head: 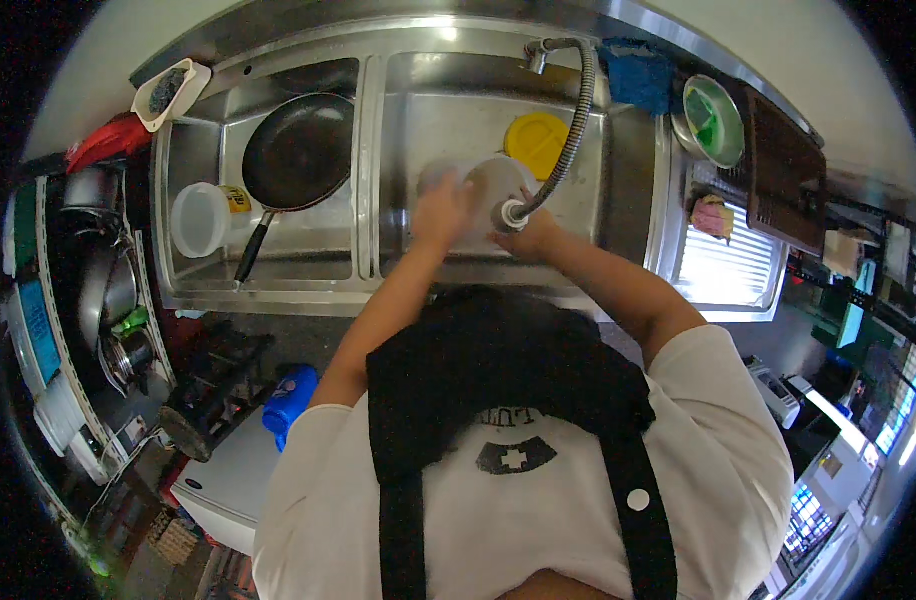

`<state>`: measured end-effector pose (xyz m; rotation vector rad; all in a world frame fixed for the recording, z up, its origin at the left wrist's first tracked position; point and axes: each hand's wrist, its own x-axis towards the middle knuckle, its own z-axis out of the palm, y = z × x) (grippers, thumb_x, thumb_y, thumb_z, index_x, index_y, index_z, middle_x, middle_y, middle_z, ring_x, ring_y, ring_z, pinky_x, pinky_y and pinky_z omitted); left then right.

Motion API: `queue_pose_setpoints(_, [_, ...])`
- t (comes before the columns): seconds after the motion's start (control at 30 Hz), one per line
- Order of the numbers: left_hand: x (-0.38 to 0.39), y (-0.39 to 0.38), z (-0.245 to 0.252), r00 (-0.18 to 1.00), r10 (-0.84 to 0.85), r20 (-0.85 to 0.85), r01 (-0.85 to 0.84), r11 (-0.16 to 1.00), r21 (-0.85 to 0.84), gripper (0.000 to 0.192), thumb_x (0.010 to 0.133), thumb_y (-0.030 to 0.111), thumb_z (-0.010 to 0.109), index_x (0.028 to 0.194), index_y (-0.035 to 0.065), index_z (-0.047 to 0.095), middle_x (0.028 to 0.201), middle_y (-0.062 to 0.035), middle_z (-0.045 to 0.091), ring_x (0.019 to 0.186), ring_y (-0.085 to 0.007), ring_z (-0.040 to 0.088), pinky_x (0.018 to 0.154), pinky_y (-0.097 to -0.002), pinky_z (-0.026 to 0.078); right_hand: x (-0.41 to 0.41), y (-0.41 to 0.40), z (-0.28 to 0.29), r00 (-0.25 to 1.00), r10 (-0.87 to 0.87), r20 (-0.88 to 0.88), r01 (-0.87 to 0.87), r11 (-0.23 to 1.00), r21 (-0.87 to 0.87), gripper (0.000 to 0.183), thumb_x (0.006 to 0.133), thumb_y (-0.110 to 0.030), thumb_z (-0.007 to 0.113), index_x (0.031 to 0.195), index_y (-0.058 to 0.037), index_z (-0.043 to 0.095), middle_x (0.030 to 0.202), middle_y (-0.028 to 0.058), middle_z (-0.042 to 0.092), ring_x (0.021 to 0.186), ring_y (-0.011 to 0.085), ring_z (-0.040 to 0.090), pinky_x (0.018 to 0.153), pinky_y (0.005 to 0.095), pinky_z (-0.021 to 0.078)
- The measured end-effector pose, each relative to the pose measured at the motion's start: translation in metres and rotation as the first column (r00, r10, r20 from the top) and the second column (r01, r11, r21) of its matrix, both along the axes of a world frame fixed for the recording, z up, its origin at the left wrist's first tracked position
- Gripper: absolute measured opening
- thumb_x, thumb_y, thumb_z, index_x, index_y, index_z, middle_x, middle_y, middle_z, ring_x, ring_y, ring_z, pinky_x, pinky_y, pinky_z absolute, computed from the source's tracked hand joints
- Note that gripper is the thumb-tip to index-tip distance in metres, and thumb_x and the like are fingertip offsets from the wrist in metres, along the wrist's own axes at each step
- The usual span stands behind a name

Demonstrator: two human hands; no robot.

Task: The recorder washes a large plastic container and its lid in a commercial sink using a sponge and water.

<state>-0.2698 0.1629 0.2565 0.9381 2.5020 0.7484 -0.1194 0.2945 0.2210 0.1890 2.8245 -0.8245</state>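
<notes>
Over the right basin (405,255) of a stainless steel sink, both my hands are at work. My right hand (533,236) grips a pale, translucent round container (495,180) from its near right side. My left hand (444,206) is blurred by motion at the container's left side; a greyish blur lies at its fingertips, and I cannot tell what that is. The white-tipped end of a flexible metal faucet hose (570,142) hangs over the container and hides part of it and of my right hand. Behind, a round yellow lid (537,145) lies on the basin floor.
The left basin holds a black frying pan (300,154) and a white plastic tub (201,220) with a yellow label. A dish with a dark scouring pad (167,90) sits at the back left corner. To the right are a blue cloth (638,75), a metal bowl (730,135) and a sponge (713,217).
</notes>
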Motion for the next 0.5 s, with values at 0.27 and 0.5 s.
queue_pose_setpoints(0.27, [-0.030,-0.024,-0.039,0.961,0.172,0.218,-0.175,0.985,-0.006,0.041,0.090,0.038,0.049,0.117,0.0071,0.049,0.093,-0.0257,0.061,0.089,-0.0433,0.058,0.075,-0.0489,0.045,0.019,0.022,0.061,0.975,0.179,-0.132,-0.165,0.980,0.113,0.029,0.078,-0.020,0.061,0.102,-0.0053,0.057,0.108,0.0163,0.056,0.104,0.0349,0.051,0.095,0.0464,0.0364])
queue_pose_setpoints(0.5, [-0.033,-0.025,-0.034,0.956,0.215,0.198,-0.218,0.976,-0.006,0.039,0.091,0.037,0.048,0.113,0.0053,0.053,0.093,-0.0245,0.060,0.087,-0.0416,0.058,0.074,-0.0466,0.045,0.038,0.076,0.016,0.955,-0.009,-0.298,0.056,0.987,0.151,0.025,0.074,-0.006,0.060,0.099,-0.0051,0.058,0.106,0.0152,0.058,0.109,0.0332,0.049,0.093,0.0444,0.0385])
